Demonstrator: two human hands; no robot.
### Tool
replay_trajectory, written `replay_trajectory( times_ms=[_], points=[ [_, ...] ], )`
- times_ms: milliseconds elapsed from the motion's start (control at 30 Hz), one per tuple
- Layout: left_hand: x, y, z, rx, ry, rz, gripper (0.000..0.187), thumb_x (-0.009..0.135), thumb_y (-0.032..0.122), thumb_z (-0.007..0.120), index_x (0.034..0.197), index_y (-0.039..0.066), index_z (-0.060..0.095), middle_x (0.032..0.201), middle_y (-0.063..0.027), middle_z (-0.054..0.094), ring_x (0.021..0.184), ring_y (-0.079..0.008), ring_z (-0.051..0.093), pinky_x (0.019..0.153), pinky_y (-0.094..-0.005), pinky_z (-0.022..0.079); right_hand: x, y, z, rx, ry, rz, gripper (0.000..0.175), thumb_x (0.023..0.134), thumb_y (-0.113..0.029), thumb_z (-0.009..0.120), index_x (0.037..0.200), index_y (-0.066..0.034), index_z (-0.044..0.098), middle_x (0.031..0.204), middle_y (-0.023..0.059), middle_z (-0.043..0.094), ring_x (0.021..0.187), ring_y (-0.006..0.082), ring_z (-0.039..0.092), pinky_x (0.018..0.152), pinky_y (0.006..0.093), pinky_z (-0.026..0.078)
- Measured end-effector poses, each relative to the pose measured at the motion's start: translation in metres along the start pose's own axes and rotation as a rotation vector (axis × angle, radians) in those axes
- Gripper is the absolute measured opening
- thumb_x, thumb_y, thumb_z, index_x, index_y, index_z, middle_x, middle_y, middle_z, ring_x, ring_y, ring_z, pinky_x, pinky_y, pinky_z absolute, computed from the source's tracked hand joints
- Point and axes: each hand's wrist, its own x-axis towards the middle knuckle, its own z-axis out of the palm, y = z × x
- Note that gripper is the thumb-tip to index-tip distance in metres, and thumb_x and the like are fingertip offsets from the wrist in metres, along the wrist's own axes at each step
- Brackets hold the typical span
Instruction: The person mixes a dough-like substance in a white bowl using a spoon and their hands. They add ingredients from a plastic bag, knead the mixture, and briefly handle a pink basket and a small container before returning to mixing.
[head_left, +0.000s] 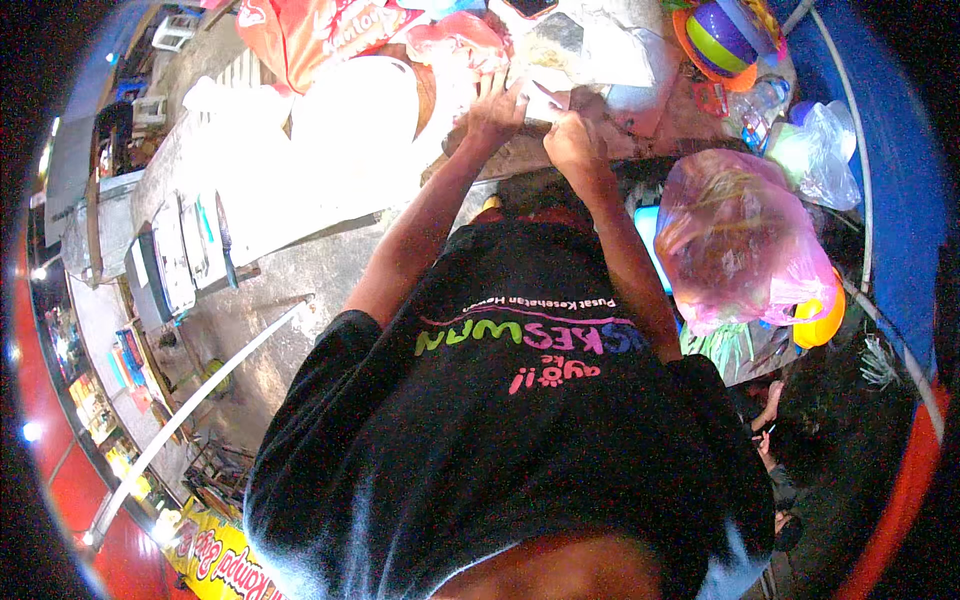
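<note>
My right hand (576, 142) is closed around what looks like the handle of a knife, whose pale blade (546, 96) points up and to the left. Just left of the blade, my left hand (495, 112) rests low over the work table, fingers forward. Glare hides what lies under its fingertips. A red and white plastic bag (457, 41) lies just beyond that hand. Past the blade are white sheets (611, 56), perhaps paper or plastic. Strong light washes out a large white surface (352, 142) left of my left arm.
A pink plastic bag (739, 240) hangs or sits right of my right arm. Beyond it are colourful bowls (720, 41), a clear bottle (761, 109) and a yellow bowl (819, 311). A dark-bladed knife (225, 232) lies at left. Another person's hand (765, 442) shows at lower right.
</note>
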Motion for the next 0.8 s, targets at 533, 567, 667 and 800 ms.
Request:
replay_trajectory(
  times_ms=[533,567,667,800],
  points=[
    [0.003,0.008,-0.012,-0.123,0.022,-0.149,0.042,0.086,0.034,0.053,0.124,0.018,0.060,0.127,-0.0172,0.052,0.111,-0.0330,0.049,0.091,-0.0519,0.038,-0.022,0.002,-0.010,0.006,-0.105,0.106,0.029,0.091,-0.013,0.049,0.112,-0.0067,0.068,0.086,0.0255,0.065,0.078,0.0431,0.064,0.070,0.0499,0.052],
    [0.003,0.008,-0.011,-0.103,-0.013,-0.158,0.043,0.085,0.035,0.054,0.123,0.018,0.061,0.126,-0.0165,0.052,0.110,-0.0323,0.049,0.092,-0.0513,0.037,-0.024,0.002,-0.011,-0.002,-0.127,0.132,0.029,0.091,-0.013,0.049,0.112,-0.0070,0.068,0.086,0.0255,0.065,0.079,0.0432,0.064,0.070,0.0500,0.052],
    [0.002,0.008,-0.013,-0.081,0.056,-0.134,0.042,0.084,0.034,0.054,0.123,0.018,0.061,0.128,-0.0171,0.052,0.111,-0.0330,0.049,0.092,-0.0515,0.037,-0.029,0.005,-0.010,-0.024,-0.115,0.151,0.029,0.091,-0.014,0.050,0.114,-0.0087,0.068,0.088,0.0250,0.065,0.081,0.0425,0.064,0.071,0.0496,0.052],
    [0.004,0.010,-0.016,-0.089,0.015,-0.163,0.045,0.085,0.033,0.054,0.126,0.016,0.059,0.132,-0.0178,0.050,0.112,-0.0336,0.048,0.094,-0.0522,0.036,-0.029,0.017,-0.005,0.070,-0.074,0.154,0.031,0.091,-0.017,0.049,0.116,-0.0106,0.067,0.093,0.0252,0.065,0.087,0.0419,0.064,0.076,0.0471,0.052]
  ],
)
